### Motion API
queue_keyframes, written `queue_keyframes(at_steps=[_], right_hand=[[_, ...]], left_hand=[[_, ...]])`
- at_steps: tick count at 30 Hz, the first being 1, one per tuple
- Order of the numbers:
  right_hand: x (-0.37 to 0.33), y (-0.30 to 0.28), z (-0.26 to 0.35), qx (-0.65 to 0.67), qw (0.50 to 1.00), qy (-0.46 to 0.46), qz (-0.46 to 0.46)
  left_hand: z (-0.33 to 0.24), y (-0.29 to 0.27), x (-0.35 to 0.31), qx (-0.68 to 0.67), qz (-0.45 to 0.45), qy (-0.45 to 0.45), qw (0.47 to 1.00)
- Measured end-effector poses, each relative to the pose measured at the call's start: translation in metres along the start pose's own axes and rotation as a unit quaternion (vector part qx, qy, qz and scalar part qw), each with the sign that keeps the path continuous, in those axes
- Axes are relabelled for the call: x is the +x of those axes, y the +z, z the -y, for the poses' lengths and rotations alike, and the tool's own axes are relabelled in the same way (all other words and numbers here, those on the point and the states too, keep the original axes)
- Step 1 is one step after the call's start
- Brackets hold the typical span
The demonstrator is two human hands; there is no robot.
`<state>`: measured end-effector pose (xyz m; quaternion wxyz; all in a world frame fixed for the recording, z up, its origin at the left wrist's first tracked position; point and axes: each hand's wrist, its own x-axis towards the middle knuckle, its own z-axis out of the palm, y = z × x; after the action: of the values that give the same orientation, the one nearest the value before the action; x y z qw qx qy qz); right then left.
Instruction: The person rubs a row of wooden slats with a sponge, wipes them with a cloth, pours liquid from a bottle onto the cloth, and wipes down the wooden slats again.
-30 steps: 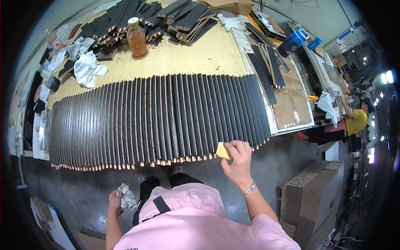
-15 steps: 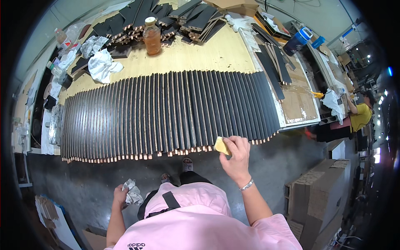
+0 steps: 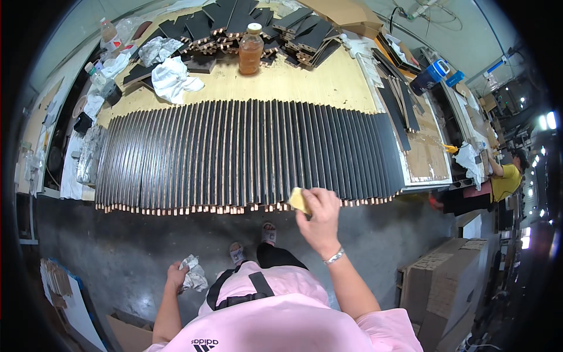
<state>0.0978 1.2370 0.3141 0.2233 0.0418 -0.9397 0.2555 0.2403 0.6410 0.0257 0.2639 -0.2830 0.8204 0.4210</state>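
Note:
A yellow sponge (image 3: 299, 200) is pinched in my right hand (image 3: 321, 217), close to the near ends of the dark slats. These black slats (image 3: 246, 155) lie side by side in a long, slightly fanned row across the table, and pale wood shows at their near ends. Down at my left side, my left hand (image 3: 177, 274) is closed on a crumpled white rag (image 3: 193, 273), away from the table. Whether the sponge touches the slat ends, I cannot tell.
Behind the row stand a jar of amber liquid (image 3: 251, 50) and a heap of dark boards (image 3: 229, 26). White crumpled rags (image 3: 173, 81) lie at the left. More slats (image 3: 399, 100) rest at the right. Cardboard boxes (image 3: 443, 281) stand on the floor; a person in yellow (image 3: 505, 180) works far right.
My right hand has moved left along the near ends of the slats with the sponge. The whole view has shifted a little; my left hand still hangs low with the rag.

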Motion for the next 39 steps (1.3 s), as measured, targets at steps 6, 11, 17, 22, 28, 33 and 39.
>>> queue_keyframes(at_steps=[6,11,17,22,28,33,39], right_hand=[[-0.013,0.005,0.002,-0.046,0.998,0.029,0.021],[0.009,0.024,0.037,0.023,0.998,-0.044,0.024],[0.009,0.020,0.041,-0.001,0.997,-0.055,0.059],[0.017,0.029,0.055,0.017,0.997,-0.059,0.049],[0.031,0.048,0.060,-0.001,0.997,-0.060,0.049],[0.043,0.066,0.092,0.062,0.991,-0.101,0.062],[0.035,0.114,0.117,0.069,0.982,-0.140,0.110]], left_hand=[[-0.005,0.012,-0.001,-0.013,0.017,0.002,1.000],[0.002,0.013,-0.001,0.028,0.019,-0.001,0.999],[0.010,0.016,0.006,-0.023,0.014,0.009,1.000],[0.005,0.016,0.008,0.009,0.015,0.017,1.000],[-0.003,0.016,0.011,0.012,0.015,0.013,1.000],[0.022,0.005,0.007,0.028,-0.003,0.015,0.999],[-0.003,0.009,-0.008,0.058,0.008,0.009,0.998]])
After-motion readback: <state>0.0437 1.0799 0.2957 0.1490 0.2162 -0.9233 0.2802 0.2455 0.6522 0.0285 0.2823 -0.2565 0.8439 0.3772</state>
